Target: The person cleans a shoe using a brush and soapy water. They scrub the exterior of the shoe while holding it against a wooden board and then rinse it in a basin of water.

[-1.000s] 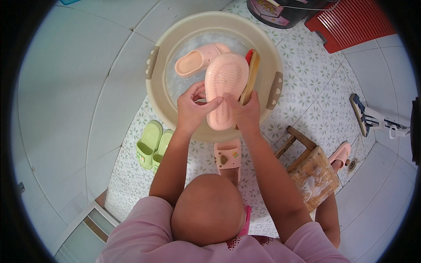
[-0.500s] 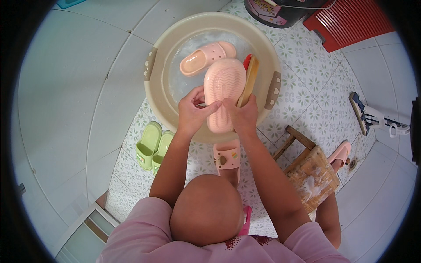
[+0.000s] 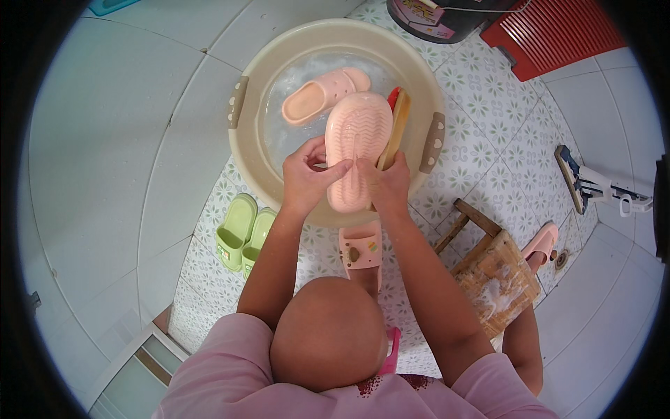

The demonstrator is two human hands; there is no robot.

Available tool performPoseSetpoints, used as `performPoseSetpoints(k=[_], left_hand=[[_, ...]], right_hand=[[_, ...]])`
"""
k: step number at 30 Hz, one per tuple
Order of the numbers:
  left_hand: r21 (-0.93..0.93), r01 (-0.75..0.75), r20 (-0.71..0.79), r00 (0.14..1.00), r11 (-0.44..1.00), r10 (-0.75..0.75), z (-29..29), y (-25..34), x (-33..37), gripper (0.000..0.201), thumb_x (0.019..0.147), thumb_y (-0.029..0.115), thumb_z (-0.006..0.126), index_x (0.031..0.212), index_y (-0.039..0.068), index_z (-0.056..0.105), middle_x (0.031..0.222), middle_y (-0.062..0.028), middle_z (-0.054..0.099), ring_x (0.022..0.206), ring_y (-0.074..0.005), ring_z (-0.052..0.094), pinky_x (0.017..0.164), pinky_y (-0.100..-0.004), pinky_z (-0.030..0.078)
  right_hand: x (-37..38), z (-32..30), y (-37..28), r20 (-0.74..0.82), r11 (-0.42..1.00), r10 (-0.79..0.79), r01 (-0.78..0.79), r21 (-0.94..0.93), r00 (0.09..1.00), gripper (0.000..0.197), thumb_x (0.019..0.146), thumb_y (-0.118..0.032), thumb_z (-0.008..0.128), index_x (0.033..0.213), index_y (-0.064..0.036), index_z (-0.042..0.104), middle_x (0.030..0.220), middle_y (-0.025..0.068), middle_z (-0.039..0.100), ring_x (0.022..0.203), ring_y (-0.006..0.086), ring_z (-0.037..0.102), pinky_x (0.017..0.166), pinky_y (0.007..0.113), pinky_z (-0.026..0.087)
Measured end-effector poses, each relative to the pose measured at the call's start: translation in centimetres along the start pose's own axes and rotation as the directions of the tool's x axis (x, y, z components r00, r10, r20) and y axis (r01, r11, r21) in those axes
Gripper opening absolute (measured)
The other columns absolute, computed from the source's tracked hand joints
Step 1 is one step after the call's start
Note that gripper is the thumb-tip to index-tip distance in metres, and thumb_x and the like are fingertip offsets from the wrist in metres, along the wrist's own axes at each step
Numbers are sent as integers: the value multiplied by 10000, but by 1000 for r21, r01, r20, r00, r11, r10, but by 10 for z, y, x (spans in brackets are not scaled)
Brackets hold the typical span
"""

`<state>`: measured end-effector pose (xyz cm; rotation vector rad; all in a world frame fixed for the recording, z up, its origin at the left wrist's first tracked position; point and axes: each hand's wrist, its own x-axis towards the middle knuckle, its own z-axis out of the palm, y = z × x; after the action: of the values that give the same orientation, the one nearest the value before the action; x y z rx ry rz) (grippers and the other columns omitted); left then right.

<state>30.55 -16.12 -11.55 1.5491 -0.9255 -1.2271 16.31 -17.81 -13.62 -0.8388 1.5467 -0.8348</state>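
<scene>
A pink slipper is held over the basin with its zigzag-patterned sole facing up. My left hand is closed on its left edge, thumb on the sole. My right hand grips its right edge, thumb also on the sole, and at once holds a wooden-handled scrub brush upright along that edge. Red shows at the brush's far end; most of its bristle side is hidden behind the slipper. Another pink slipper lies in cloudy, sudsy water in the beige basin, its foot opening upward.
Green slippers stand left of the basin. A wooden stool with foam on its seat is at the right, near my slippered foot. Beyond are a squeegee-like tool, a red ridged board and a black bucket.
The slipper in the basin has drifted slightly left in the water. Both hands, the held slipper and the brush stay almost still.
</scene>
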Motion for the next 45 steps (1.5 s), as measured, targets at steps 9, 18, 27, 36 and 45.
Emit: performPoseSetpoints(k=[9,18,27,36,45], left_hand=[[440,-9,-121,990,898,69,-21,-82,22,563,719,181,751,1190,-28,524,982,-165,606,864,-238,609,765,-336,502],[7,398,-81,915,917,-396,-32,-187,72,388,891,286,579,1157,6,546,1057,-177,601,990,-267,580,866,-383,463],[31,362,-63,931,932,-359,-27,-64,37,428,905,306,587,1239,52,502,1064,-110,592,846,-214,632,739,-309,521],[994,-76,71,995,78,65,27,-80,43,591,743,102,657,1300,174,473,1308,-144,438,1131,-356,523,885,-428,477],[118,380,119,912,918,-393,-39,22,45,696,582,57,799,1185,18,453,1066,-166,566,948,-263,621,750,-435,532]], right_hand=[[29,-4,27,198,964,204,-161,-213,959,519,770,-240,687,1132,72,485,872,208,648,765,311,657,698,400,511],[-3,17,22,498,864,-42,282,-417,866,603,838,-286,580,1384,-130,376,1097,199,618,1010,362,596,854,424,460],[25,26,-6,280,618,10,214,-757,960,607,852,-355,539,1395,-141,372,1018,203,638,925,398,607,821,465,467],[9,-23,-6,252,739,-59,212,-639,966,697,715,-268,613,1355,-79,415,1134,219,590,1028,368,579,901,406,453],[-20,-50,-48,218,873,89,30,-487,972,566,703,-247,621,1213,-28,512,1073,232,602,978,359,599,840,411,461]])
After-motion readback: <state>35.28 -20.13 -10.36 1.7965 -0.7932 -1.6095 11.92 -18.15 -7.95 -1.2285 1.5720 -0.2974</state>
